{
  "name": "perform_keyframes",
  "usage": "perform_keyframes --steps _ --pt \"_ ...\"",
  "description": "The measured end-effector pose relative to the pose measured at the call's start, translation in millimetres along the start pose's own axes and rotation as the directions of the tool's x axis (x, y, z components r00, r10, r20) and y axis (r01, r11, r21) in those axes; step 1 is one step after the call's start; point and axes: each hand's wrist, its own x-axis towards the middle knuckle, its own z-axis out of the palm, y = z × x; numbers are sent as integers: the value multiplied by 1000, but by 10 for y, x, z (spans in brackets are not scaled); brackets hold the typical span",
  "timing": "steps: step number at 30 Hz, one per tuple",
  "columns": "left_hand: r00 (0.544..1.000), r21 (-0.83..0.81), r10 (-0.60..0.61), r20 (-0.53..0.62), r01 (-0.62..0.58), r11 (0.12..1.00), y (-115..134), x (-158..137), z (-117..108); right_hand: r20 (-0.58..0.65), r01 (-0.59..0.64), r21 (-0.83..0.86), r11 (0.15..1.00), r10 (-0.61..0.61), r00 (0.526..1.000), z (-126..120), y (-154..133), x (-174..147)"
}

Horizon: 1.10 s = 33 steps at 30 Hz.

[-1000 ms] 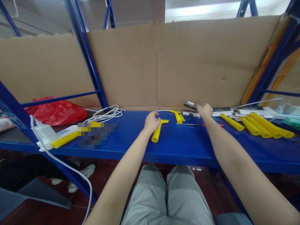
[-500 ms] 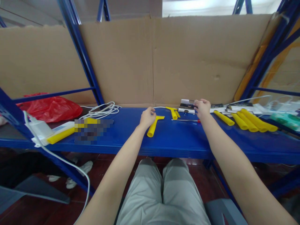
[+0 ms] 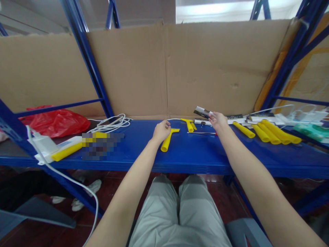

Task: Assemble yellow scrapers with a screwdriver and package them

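My right hand (image 3: 219, 120) grips a flat black-and-white packet (image 3: 203, 112), raised and tilted over the back of the blue shelf. My left hand (image 3: 161, 131) has its fingers curled next to a yellow T-shaped handle (image 3: 167, 142), covering the left end of its crossbar. What those fingers hold, if anything, is hidden. Between the hands lies a second yellow T-shaped piece (image 3: 189, 125). A thin screwdriver (image 3: 202, 133) with a red end lies in front of it, partly behind my right hand.
Several yellow tubes (image 3: 269, 133) lie to the right, with more black-and-white packets (image 3: 235, 118) behind them. On the left are a coiled white cable (image 3: 113, 122), a red plastic bag (image 3: 59, 120) and a white power strip (image 3: 69, 142). Cardboard (image 3: 133, 75) walls the back.
My right hand has lifted the black-and-white packet off the shelf and tilted it. My left hand and the yellow T-shaped handle beside it have hardly moved.
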Motion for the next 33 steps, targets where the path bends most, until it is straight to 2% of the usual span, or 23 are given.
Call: perform_keyframes --steps 5,8,11,13,15,18,21,26,30,33 --pt "997 109 -59 42 54 993 -54 15 -16 71 49 2 999 -49 996 31 27 1" --pt "980 193 -114 162 81 978 -106 33 -30 131 51 -4 999 -50 990 59 22 -24" --pt "940 280 -121 320 28 960 -119 33 -44 127 18 9 1000 -19 992 96 2 -99" --pt "920 303 -106 378 -14 953 -106 26 -49 129 -3 1 1000 3 992 115 -4 -157" --pt "916 295 -103 387 -17 955 -88 17 -49 174 -8 -42 999 15 985 126 2 -206" --pt "931 273 -124 342 28 962 -62 1 -45 243 -11 -104 994 36 969 135 27 -267" --pt "939 168 -172 298 125 978 -37 -23 -51 285 -28 -133 991 65 956 139 50 -314" --pt "902 -180 -245 356 323 929 14 -59 -66 410 5 -198 980 78 909 141 74 -343" --pt "918 -311 -311 246 379 872 5 -20 -41 477 -9 -231 973 122 870 158 100 -380" --pt "913 -452 -365 183 408 793 -38 44 -16 529 -11 -259 966 151 835 168 115 -427"
